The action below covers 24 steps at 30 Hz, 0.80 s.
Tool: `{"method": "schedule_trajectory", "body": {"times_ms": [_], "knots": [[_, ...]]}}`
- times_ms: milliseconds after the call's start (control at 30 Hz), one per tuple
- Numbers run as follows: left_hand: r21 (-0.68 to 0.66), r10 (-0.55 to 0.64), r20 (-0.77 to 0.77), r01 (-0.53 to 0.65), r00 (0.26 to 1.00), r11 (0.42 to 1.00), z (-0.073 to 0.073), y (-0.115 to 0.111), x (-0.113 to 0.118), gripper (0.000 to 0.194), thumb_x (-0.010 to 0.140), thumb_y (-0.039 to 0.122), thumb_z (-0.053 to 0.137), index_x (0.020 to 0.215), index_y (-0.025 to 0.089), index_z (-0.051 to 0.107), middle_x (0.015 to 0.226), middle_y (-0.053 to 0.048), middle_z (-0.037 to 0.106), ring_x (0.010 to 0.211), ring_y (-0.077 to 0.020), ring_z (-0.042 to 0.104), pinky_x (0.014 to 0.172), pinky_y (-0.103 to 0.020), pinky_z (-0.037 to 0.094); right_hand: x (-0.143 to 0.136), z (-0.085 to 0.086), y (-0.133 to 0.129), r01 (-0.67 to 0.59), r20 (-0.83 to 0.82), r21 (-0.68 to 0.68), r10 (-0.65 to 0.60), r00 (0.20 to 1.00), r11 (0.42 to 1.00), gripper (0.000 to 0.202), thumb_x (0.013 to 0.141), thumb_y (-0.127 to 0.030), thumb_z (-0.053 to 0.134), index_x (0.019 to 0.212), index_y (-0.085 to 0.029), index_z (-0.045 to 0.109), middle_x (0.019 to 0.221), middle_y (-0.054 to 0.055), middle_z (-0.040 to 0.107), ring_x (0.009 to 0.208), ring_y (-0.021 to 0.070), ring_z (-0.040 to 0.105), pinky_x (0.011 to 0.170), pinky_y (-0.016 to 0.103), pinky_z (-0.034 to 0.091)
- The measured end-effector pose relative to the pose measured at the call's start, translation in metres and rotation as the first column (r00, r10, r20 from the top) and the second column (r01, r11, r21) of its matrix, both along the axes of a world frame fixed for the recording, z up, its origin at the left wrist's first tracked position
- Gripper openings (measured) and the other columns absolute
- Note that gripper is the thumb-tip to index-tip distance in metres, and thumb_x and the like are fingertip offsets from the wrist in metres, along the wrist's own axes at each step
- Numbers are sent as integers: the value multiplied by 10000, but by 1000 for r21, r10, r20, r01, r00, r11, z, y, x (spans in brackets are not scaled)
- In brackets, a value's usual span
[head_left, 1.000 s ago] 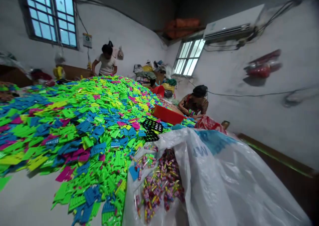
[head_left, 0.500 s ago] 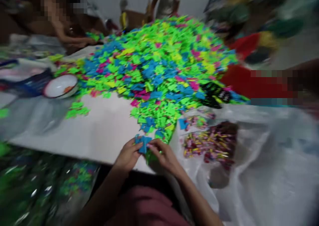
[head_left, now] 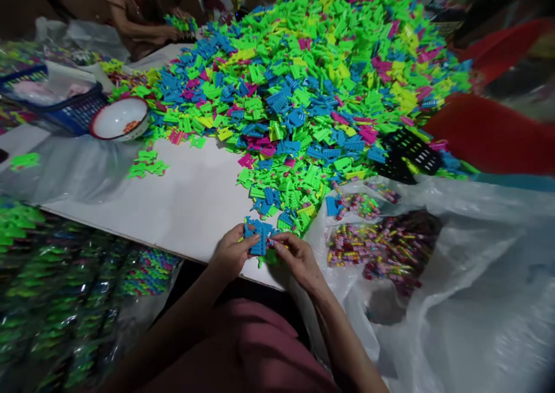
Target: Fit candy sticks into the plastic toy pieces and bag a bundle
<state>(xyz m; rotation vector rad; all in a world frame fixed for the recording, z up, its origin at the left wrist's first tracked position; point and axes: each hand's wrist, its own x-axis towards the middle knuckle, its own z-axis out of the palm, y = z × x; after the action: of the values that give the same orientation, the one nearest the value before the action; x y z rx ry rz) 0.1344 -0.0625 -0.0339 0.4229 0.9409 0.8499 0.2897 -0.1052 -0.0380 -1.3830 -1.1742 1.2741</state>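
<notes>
A blue plastic piece [head_left: 259,240] is held over the table's front edge. My left hand [head_left: 234,248] grips its left side between thumb and fingers. At its right side the fingers of my right hand [head_left: 297,257] pinch a tiny pinkish part against it. Just beyond my hands, a large heap of green, blue, yellow and pink plastic pieces [head_left: 303,110] covers the white table [head_left: 186,208]. To the right of my right hand, small pink and yellow parts [head_left: 390,245] lie in a white plastic sheet or bag [head_left: 481,254].
At the left stand a white bowl with a red rim [head_left: 119,118] and a blue basket [head_left: 73,112]. Bagged pieces [head_left: 87,289] lie below the table, lower left. Another person's hands [head_left: 177,32] hold pieces at the far left. Red scoop-like objects [head_left: 498,133] are at right.
The head view has shifted, so the heap appears larger and sharper. Both hands still hold the blue piece, which now shows flatter and slightly further right in the picture.
</notes>
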Motion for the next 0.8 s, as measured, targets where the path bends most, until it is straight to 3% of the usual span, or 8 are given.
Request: {"method": "schedule_trajectory", "body": {"times_ms": [267,467,567,667,800], "knots": [[13,-47,83,46,995,999,-7,0,7,417,541,313,832,802,151,551,750,-17,652,627,-109,592,581,-214,468,2,3,-1,49,27,-21,-48,998,999,252,761,-431,647,850,-196,644,796,25,646,733,166,579,671,278,461],[22,-89,8,89,996,996,-5,-5,8,385,535,348,794,778,169,554,674,26,605,583,-104,551,575,-226,451,-4,-9,-10,26,-157,-41,-32,987,999,271,765,-462,652,832,-207,589,662,-25,567,585,119,510,570,247,420],[125,-127,-182,151,975,981,1,-7,4,302,580,324,734,784,180,563,645,49,573,548,-88,504,552,-216,421,-3,-13,-15,13,-188,-15,-15,982,1000,262,784,-460,638,829,-209,576,669,-29,551,577,110,497,560,241,408],[305,-54,-478,223,877,926,11,-11,1,190,616,269,673,754,189,571,614,60,546,557,-90,479,560,-213,403,-2,-9,-17,-6,-114,51,12,993,999,212,810,-417,624,835,-211,578,751,-9,568,645,119,519,592,244,423],[373,17,-602,263,798,890,13,-16,-2,145,636,265,628,742,191,564,574,53,528,544,-108,470,548,-224,397,-6,-5,-20,-35,-10,133,37,999,990,159,851,-378,574,859,-220,568,814,10,579,737,140,551,655,258,454]]}}
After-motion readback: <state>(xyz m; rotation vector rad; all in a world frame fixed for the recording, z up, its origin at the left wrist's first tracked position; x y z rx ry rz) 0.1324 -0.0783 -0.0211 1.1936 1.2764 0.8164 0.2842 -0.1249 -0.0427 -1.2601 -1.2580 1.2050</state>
